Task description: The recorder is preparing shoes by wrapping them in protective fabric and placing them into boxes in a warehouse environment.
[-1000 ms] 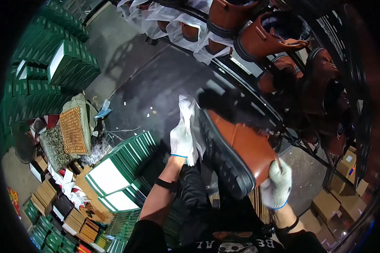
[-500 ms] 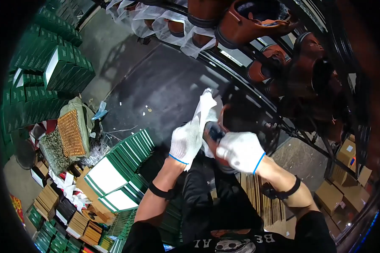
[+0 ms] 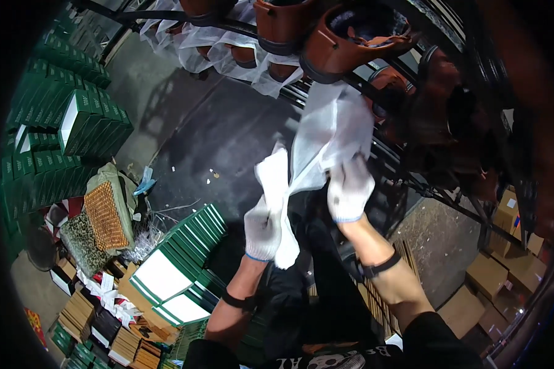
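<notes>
My left hand (image 3: 261, 230), in a white knit glove with a blue cuff edge, is closed round a folded white bundle of thin, soft sheets (image 3: 274, 175). A translucent white bag (image 3: 333, 126) stretches out from beside that bundle and fans open toward the shoe rack. My right hand (image 3: 351, 189), gloved the same way, grips the bag's near edge; its fingertips are partly blurred. Beyond the bag, a brown boot (image 3: 335, 52) with a dark lining stands on the rack. The boot seen earlier in my right hand cannot be made out now.
A black metal rack (image 3: 449, 200) holding brown boots runs along the far right; some boots have translucent wraps (image 3: 221, 52). Green boxes (image 3: 98, 117) are stacked at left, with more green-and-white boxes (image 3: 178, 264) by my left arm. A beaded cushion (image 3: 108, 215) and cardboard cartons (image 3: 489, 270) lie around.
My right hand has left the brown boot and now holds the translucent bag, which has spread out up and to the right. My left hand keeps the white bundle, slightly lower.
</notes>
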### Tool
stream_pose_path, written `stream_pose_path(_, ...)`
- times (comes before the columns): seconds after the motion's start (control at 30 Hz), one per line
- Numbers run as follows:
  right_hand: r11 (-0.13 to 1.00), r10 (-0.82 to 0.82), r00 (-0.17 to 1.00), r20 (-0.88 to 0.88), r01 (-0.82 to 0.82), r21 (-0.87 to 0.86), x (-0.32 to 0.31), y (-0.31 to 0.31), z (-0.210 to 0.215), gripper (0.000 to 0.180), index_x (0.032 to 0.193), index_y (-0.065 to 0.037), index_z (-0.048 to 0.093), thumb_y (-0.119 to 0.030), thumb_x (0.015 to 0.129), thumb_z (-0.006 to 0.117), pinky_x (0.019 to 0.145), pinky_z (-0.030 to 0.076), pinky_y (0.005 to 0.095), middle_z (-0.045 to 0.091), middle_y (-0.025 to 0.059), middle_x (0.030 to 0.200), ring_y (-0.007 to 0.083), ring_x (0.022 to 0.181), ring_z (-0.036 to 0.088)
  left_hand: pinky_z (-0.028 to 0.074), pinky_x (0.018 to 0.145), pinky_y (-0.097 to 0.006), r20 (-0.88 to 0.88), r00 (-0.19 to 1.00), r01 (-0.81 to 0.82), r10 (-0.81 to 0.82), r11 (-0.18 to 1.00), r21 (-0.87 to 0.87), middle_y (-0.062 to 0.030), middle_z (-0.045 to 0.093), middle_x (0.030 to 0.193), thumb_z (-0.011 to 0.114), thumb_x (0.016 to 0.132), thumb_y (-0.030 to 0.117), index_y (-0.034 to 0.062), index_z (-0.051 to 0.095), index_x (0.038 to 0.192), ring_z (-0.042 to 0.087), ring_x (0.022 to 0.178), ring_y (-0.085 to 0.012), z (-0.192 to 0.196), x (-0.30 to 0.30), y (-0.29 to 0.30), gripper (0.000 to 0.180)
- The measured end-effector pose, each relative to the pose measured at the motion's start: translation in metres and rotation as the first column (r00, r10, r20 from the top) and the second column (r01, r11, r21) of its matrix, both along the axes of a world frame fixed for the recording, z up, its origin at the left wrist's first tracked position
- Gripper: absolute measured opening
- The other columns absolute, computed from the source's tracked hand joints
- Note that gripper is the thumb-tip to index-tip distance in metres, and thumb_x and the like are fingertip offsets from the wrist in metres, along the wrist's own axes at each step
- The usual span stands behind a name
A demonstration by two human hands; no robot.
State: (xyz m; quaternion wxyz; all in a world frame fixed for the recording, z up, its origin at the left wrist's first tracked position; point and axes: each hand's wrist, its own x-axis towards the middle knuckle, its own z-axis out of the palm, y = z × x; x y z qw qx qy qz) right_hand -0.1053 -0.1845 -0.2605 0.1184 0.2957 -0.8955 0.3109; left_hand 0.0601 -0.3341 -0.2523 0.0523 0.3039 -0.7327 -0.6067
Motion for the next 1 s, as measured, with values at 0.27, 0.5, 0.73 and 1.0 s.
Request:
stream_pose_path(0.27, 0.955, 0.266, 0.528, 0.807, -0.261, -0.143, 0.032, -0.027, 0.01, 0.027, 0.107, -0.003, 0.074, -0.029, 0.1, 0.074, 0.087, 0.056, 0.0509, 0.072, 0.024, 0.103, 0.0439, 0.099, 0.07, 0.055, 0.071, -0.04, 0.041, 0.998, -0.034, 0.041, 0.987, -0.158, -0.0167, 0.074, 0.089, 0.065, 0.107, 0.013, -0.0033, 0.075, 0.11, 0.072, 0.079, -0.0319, -0.041, -0.039, -0.019, 0.019)
stream_pose_path(0.5, 0.938, -0.138, 0.945, 0.297, 0.028, 0.346, -0.035, 0.049, -0.007, 0.054, 0.133, -0.004, 0.065, -0.038, 0.093, 0.079, 0.102, 0.056, 0.0541, 0.068, 0.0287, 0.134, 0.0451, 0.131, 0.065, 0.062, 0.08, -0.041, -0.209, 0.946, 0.1, -0.248, 0.837, -0.538, -0.0176, 0.077, 0.098, 0.068, 0.098, 0.006, -0.0024, 0.073, 0.123, 0.077, 0.091, -0.0362, -0.052, -0.011, -0.025, 0.026)
stream_pose_path(0.73, 0.953, -0.104, 0.958, 0.268, 0.018, 0.303, -0.094, 0.04, -0.002, 0.037, 0.109, 0.0, 0.072, -0.036, 0.107, 0.067, 0.086, 0.055, 0.0597, 0.075, 0.0251, 0.108, 0.0527, 0.099, 0.068, 0.06, 0.083, -0.049, 0.032, 0.988, 0.153, -0.151, 0.936, -0.318, -0.0273, 0.073, 0.113, 0.055, 0.107, 0.013, -0.002, 0.067, 0.131, 0.073, 0.103, -0.0456, -0.08, -0.023, 0.006, 0.03)
stream_pose_path(1.0, 0.717, 0.093, 0.037, 0.995, 0.691, -0.093, 0.082, 0.142, 0.155, 0.048, 0.133, 0.008, 0.07, -0.033, 0.109, 0.071, 0.083, 0.056, 0.0291, 0.076, 0.0066, 0.111, 0.013, 0.093, 0.07, 0.059, 0.081, -0.045, 0.138, 0.989, 0.054, -0.047, 0.997, -0.049, -0.0215, 0.076, 0.097, 0.058, 0.11, 0.018, -0.0009, 0.07, 0.133, 0.074, 0.087, -0.0391, -0.079, -0.014, 0.014, 0.032)
